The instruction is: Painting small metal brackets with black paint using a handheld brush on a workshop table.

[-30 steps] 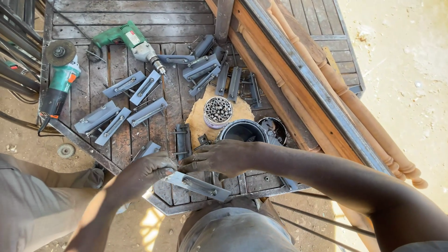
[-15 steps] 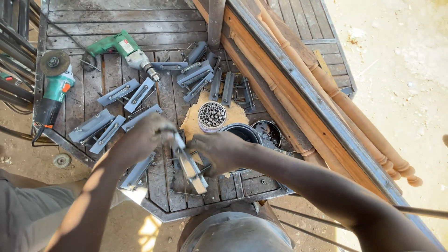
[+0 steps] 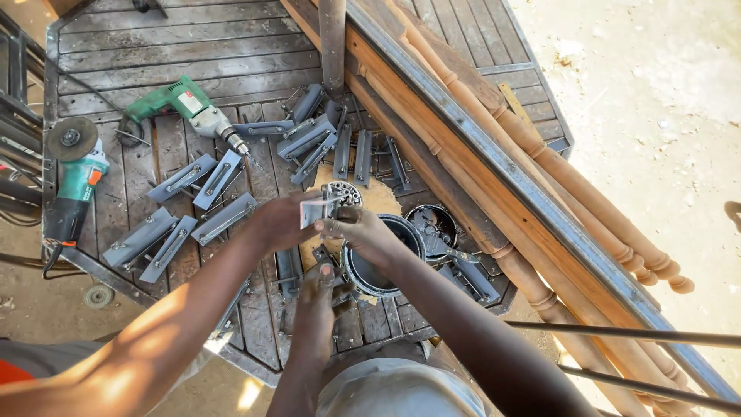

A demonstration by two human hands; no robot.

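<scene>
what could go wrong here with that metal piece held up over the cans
The metal bracket, gripped between the left hand and right hand, might slip into the open dark can below. Its edges could nick fingers. The loose brackets nearby might snag a sleeve.

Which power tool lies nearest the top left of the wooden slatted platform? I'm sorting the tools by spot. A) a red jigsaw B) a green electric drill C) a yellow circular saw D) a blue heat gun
B: the green electric drill lies on the wooden slatted platform near its upper left, its bit pointing toward the grey metal brackets; the teal angle grinder sits lower, at the left edge.
</scene>
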